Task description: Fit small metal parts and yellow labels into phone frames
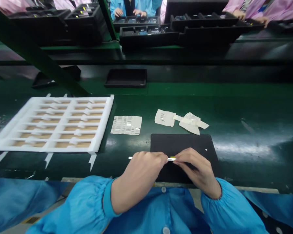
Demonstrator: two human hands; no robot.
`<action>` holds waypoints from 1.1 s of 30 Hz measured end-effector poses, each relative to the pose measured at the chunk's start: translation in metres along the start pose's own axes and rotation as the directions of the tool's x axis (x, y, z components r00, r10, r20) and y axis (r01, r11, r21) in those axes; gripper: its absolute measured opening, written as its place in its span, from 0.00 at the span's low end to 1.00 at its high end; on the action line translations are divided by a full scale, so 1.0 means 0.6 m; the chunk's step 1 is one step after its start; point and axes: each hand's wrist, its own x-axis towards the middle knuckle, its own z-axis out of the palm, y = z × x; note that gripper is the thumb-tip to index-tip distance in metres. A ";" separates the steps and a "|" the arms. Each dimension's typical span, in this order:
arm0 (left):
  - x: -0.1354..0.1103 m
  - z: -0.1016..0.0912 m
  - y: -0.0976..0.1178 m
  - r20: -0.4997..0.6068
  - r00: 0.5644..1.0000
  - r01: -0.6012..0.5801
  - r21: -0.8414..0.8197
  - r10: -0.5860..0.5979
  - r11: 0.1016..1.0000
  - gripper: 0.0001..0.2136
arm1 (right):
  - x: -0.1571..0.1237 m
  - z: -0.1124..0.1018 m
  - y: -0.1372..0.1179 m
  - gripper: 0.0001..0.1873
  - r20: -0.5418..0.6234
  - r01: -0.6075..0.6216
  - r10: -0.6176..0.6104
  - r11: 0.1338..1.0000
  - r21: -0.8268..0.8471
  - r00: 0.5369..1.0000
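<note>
My left hand and my right hand meet over a black mat at the near edge of the green bench. Both are closed in a pinch on a thin white strip with a small yellow spot at its middle. One end of the strip sticks out to the left of my left hand. The fingertips of the two hands almost touch. Blue sleeves cover both wrists.
A white foam tray with rows of slots lies at the left. A sheet of barcode labels and small clear bags lie beyond the mat. A black tray sits farther back. Other people's hands work at black trays across the bench.
</note>
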 end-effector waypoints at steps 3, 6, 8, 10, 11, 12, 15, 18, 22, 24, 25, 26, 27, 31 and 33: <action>0.006 -0.003 0.002 0.019 1.000 0.005 0.035 -0.006 0.999 0.10 | -0.003 -0.001 0.000 0.16 0.038 0.067 -0.063 0.992 -0.103 0.997; 0.006 0.001 -0.004 0.008 1.000 -0.002 0.005 0.002 1.000 0.10 | -0.003 -0.002 -0.003 0.21 0.062 0.156 -0.145 0.960 -0.232 0.987; -0.001 0.012 -0.015 -0.091 0.996 -0.024 -0.043 0.020 0.999 0.09 | -0.003 -0.002 -0.004 0.21 0.069 0.189 -0.176 0.942 -0.279 0.982; -0.011 0.029 -0.028 -0.243 0.966 -0.118 -0.100 0.090 0.988 0.09 | -0.003 -0.002 -0.003 0.21 0.069 0.210 -0.199 0.931 -0.298 0.978; -0.017 0.037 -0.035 -0.317 0.939 -0.175 -0.117 0.130 0.977 0.09 | -0.003 -0.001 -0.003 0.21 0.067 0.219 -0.208 0.927 -0.303 0.976; -0.022 0.046 -0.041 -0.375 0.912 -0.226 -0.120 0.167 0.967 0.10 | -0.003 0.000 -0.001 0.21 0.062 0.225 -0.216 0.924 -0.309 0.974; -0.033 0.065 -0.052 -0.451 0.866 -0.271 -0.066 0.213 0.960 0.12 | -0.007 0.005 0.005 0.22 0.046 0.227 -0.225 0.917 -0.327 0.973; -0.033 0.074 -0.052 -0.501 0.829 -0.282 0.012 0.250 0.959 0.12 | -0.014 0.012 0.012 0.24 0.037 0.219 -0.219 0.919 -0.329 0.975; -0.022 0.075 -0.046 -0.549 0.781 -0.296 0.095 0.298 0.950 0.09 | -0.017 0.011 0.008 0.25 0.033 0.187 -0.186 0.937 -0.296 0.982; -0.019 0.072 -0.049 -0.536 0.793 -0.289 0.085 0.288 0.954 0.10 | -0.009 0.001 -0.003 0.23 0.036 0.132 -0.127 0.956 -0.262 0.991; -0.020 0.070 -0.053 -0.522 0.812 -0.278 0.048 0.261 0.959 0.11 | 0.000 -0.005 -0.010 0.21 0.023 0.089 -0.086 0.967 -0.240 0.996; -0.023 0.067 -0.060 -0.502 0.836 -0.264 -0.015 0.221 0.964 0.12 | 0.012 -0.009 -0.017 0.19 -0.010 0.044 -0.047 0.975 -0.216 0.999; -0.028 0.062 -0.070 -0.476 0.863 -0.246 -0.101 0.170 0.964 0.12 | 0.029 -0.011 -0.023 0.16 -0.062 0.002 -0.014 0.982 -0.191 0.998; -0.062 0.039 -0.132 -0.357 0.924 -0.059 -0.495 -0.140 0.867 0.08 | 0.132 0.034 -0.020 0.05 -0.128 -0.079 0.064 0.990 -0.113 0.990; -0.077 0.031 -0.169 -0.293 0.919 0.040 -0.597 -0.264 0.802 0.06 | 0.190 0.083 0.001 0.05 0.083 -0.067 0.077 0.991 -0.118 0.994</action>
